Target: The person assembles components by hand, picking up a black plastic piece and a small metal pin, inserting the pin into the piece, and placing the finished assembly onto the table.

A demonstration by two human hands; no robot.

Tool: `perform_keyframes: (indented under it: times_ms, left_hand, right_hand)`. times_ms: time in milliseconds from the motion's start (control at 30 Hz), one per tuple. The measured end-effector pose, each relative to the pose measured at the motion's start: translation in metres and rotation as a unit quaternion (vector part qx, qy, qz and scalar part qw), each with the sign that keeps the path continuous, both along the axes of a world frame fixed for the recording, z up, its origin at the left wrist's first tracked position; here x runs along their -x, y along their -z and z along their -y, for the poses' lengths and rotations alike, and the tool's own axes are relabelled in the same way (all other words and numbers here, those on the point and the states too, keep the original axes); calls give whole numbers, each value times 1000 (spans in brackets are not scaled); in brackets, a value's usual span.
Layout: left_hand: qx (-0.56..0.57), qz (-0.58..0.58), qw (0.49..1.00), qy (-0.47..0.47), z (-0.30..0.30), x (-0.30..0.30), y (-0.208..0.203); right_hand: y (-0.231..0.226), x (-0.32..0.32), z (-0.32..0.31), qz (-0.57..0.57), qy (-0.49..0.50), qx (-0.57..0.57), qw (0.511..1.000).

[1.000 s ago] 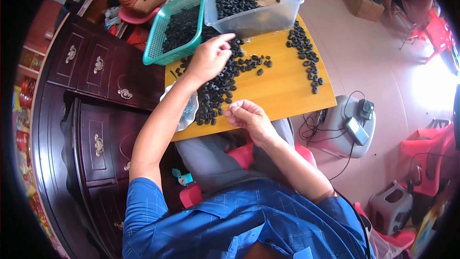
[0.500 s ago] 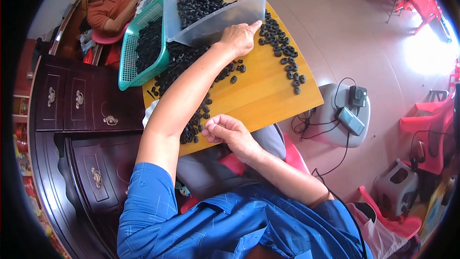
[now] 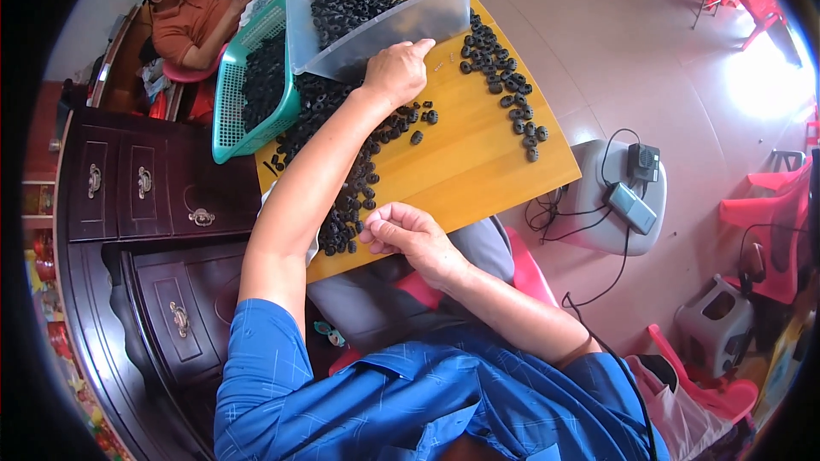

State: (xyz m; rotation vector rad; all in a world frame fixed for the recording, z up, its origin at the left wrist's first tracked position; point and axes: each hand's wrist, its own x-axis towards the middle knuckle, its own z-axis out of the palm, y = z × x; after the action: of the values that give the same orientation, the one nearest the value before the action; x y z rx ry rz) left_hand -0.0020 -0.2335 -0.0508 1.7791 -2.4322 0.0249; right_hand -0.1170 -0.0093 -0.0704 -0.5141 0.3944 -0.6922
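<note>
My left hand (image 3: 397,73) is over the far part of the yellow table (image 3: 461,179), just in front of the clear plastic bin (image 3: 376,47). Its index finger points out to the right; the thumb and the other fingers are mostly hidden under the hand. Close by its fingertip lie tiny pale pieces (image 3: 440,66). My right hand (image 3: 406,235) stays at the near table edge, thumb and fingers pinched together. Whatever it might hold is too small to make out. Beside it spreads a heap of small black ribbed wheel-like parts (image 3: 346,218).
A green basket (image 3: 220,124) of black parts stands left of the bin. More black wheel-like pieces (image 3: 517,107) line the table's right side. A grey stool (image 3: 589,226) carries a power bank (image 3: 632,207) with cables. At the far left sits another person (image 3: 192,26).
My left hand has drawn back left from the black pieces at the table's right side, uncovering the tiny pale pieces. The right hand keeps its pinch in nearly the same place.
</note>
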Motion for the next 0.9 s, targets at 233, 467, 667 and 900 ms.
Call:
perform_keyframes:
  times_ms: [233, 467, 667, 900]
  left_hand:
    - [8, -39, 999, 17, 2, 5, 14]
    - [9, -31, 998, 54, 7, 9, 19]
    - [-2, -100, 991, 93, -4, -15, 17]
    - [21, -183, 972, 146, -43, 22, -12]
  right_hand:
    - [2, 1, 2, -3, 5, 2, 1000]
    - [-1, 2, 1, 6, 7, -3, 1000]
    - [1, 1, 0, 8, 13, -7, 1000]
    - [-6, 2, 1, -21, -35, 24, 999]
